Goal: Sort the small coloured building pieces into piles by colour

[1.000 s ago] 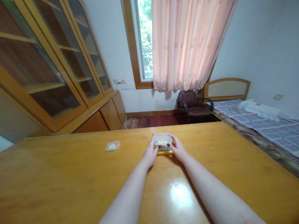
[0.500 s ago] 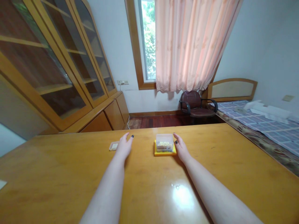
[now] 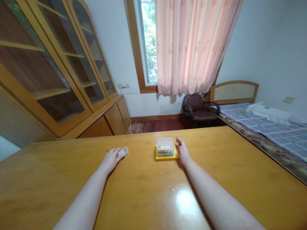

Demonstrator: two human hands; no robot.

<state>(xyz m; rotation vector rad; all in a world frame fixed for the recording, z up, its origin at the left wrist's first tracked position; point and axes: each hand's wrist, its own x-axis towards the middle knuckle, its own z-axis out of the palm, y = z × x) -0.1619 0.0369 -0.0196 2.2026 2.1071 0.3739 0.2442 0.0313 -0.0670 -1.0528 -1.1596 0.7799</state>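
My left hand point(image 3: 111, 160) is closed at the edge of a small shallow clear plastic lid point(image 3: 123, 151) with a pale label, its thumb on the near side and its fingers at the left. The lid is at or just above the tabletop. Further right, a clear plastic box point(image 3: 165, 147) with small contents I cannot make out stands on a yellow square base point(image 3: 166, 157). My right hand point(image 3: 184, 153) is beside the box's right side, thumb and fingers apart, holding nothing; whether it touches the base I cannot tell.
The wooden table point(image 3: 141, 191) spreads under both arms. Beyond its far edge stand a brown armchair point(image 3: 199, 110) and, on the right, a bed point(image 3: 263, 118) with white packing pieces. A glass-door cabinet point(image 3: 79, 64) lines the left wall.
My left hand has moved left and taken hold of the lid, which has shifted a little right on the table. My right hand stays beside the box. The view has turned slightly right.
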